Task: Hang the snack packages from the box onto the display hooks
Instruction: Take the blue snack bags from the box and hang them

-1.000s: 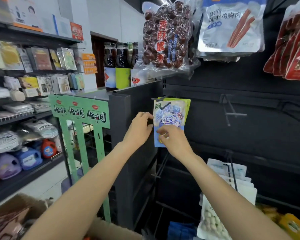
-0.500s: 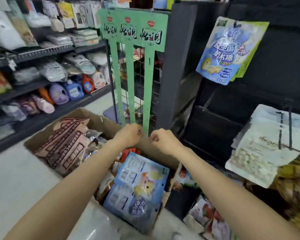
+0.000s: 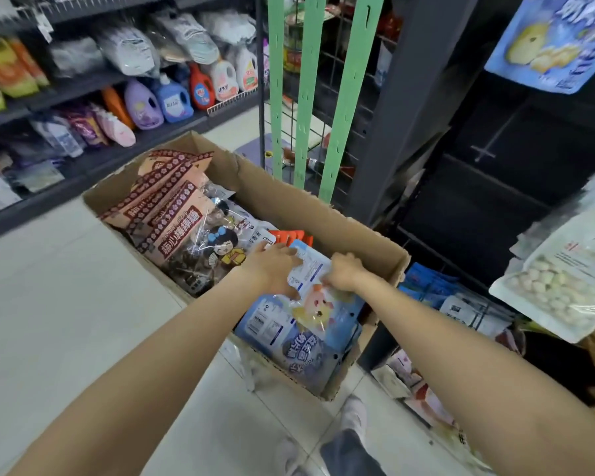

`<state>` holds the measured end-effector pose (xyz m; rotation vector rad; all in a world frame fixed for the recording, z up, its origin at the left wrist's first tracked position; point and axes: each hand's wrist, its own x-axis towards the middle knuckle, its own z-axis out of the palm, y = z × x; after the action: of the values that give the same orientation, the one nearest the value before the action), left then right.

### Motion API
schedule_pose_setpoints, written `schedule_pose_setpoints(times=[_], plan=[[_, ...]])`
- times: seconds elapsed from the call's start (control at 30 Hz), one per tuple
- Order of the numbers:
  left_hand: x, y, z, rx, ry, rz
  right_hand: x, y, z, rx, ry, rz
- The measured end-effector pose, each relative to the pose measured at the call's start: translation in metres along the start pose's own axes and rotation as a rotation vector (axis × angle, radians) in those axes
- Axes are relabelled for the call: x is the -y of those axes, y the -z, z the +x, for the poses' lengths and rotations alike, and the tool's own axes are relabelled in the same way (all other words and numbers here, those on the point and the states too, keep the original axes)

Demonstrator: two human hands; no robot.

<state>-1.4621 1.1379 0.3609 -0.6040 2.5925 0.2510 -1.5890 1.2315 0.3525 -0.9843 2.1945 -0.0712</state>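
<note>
An open cardboard box (image 3: 310, 209) stands on the floor, full of snack packages. Pink-and-brown packages (image 3: 172, 214) fill its far end. A blue snack package (image 3: 306, 334) with a cartoon figure lies on top at the near end. My left hand (image 3: 272, 267) rests on that package's upper left part, fingers wrapped over its edge. My right hand (image 3: 346, 273) pinches its upper right edge with curled fingers. Another blue package (image 3: 557, 46) hangs on the dark display panel at the top right. An empty hook (image 3: 483, 154) sticks out below it.
A green slotted rack (image 3: 344, 108) stands behind the box. Shelves with detergent bottles (image 3: 172, 101) line the left side. White packages (image 3: 564, 280) hang at the right, with more goods on the low shelf beneath. My shoe (image 3: 354, 412) is on the tiled floor by the box.
My hands left the blue package hanging on its hook and dropped down into the box. The view swung from the display panel to the floor. Both hands now grip a blue package.
</note>
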Motion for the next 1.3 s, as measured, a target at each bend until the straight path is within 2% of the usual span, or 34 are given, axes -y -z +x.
schedule_pose_setpoints(times=[0.1, 0.2, 0.27, 0.33, 0.43, 0.57, 0.63, 0.77, 0.83, 0.9, 0.93, 0.97, 1.0, 1.07, 1.1, 1.17, 1.23, 1.3], plan=[[-0.003, 0.003, -0.001, 0.019, 0.034, -0.117, -0.007, 0.009, 0.001, -0.008, 0.072, 0.097], [-0.008, 0.017, -0.012, 0.026, 0.074, -0.435, -0.008, 0.017, -0.007, -0.013, 0.119, 0.227], [-0.016, 0.033, -0.024, 0.011, 0.062, -0.651, -0.007, 0.027, -0.013, -0.017, 0.099, 0.382], [-0.019, 0.050, -0.033, -0.037, -0.007, -0.713, -0.006, 0.040, -0.014, -0.036, 0.067, 0.587], [-0.023, 0.073, -0.048, -0.136, -0.118, -0.674, 0.000, 0.061, -0.017, -0.152, 0.037, 0.838], [-0.025, 0.101, -0.061, -0.189, -0.164, -0.548, 0.009, 0.082, -0.030, -0.179, 0.014, 1.003], [-0.022, 0.115, -0.067, -0.221, -0.166, -0.410, 0.012, 0.094, -0.039, -0.192, 0.006, 1.080], [-0.019, 0.142, -0.073, -0.573, -0.128, -0.109, 0.014, 0.118, -0.068, -0.109, 0.098, 1.230], [-0.019, 0.156, -0.077, -0.704, -0.111, -0.101, 0.016, 0.126, -0.083, -0.121, 0.136, 1.038], [-0.021, 0.170, -0.079, -0.783, -0.124, -0.125, 0.016, 0.138, -0.099, -0.295, 0.124, 0.665], [-0.023, 0.177, -0.078, -0.811, -0.127, -0.141, 0.016, 0.146, -0.106, -0.434, 0.157, 0.595], [-0.024, 0.186, -0.078, -0.839, -0.129, -0.166, 0.016, 0.155, -0.114, -0.546, 0.216, 0.591], [-0.026, 0.194, -0.076, -0.860, -0.130, -0.208, 0.017, 0.164, -0.125, -0.587, 0.307, 0.724], [-0.032, 0.214, -0.074, -0.872, -0.148, -0.331, 0.015, 0.180, -0.145, -0.588, 0.516, 1.015], [-0.036, 0.224, -0.072, -0.860, -0.181, -0.398, 0.011, 0.187, -0.152, -0.590, 0.599, 1.054], [-0.049, 0.241, -0.068, -0.826, -0.277, -0.536, 0.002, 0.200, -0.159, -0.727, 0.660, 0.916], [-0.065, 0.258, -0.065, -0.814, -0.356, -0.663, -0.012, 0.215, -0.153, -0.927, 0.621, 0.792], [-0.082, 0.275, -0.061, -0.855, -0.426, -0.759, -0.025, 0.229, -0.152, -1.010, 0.579, 0.791]])
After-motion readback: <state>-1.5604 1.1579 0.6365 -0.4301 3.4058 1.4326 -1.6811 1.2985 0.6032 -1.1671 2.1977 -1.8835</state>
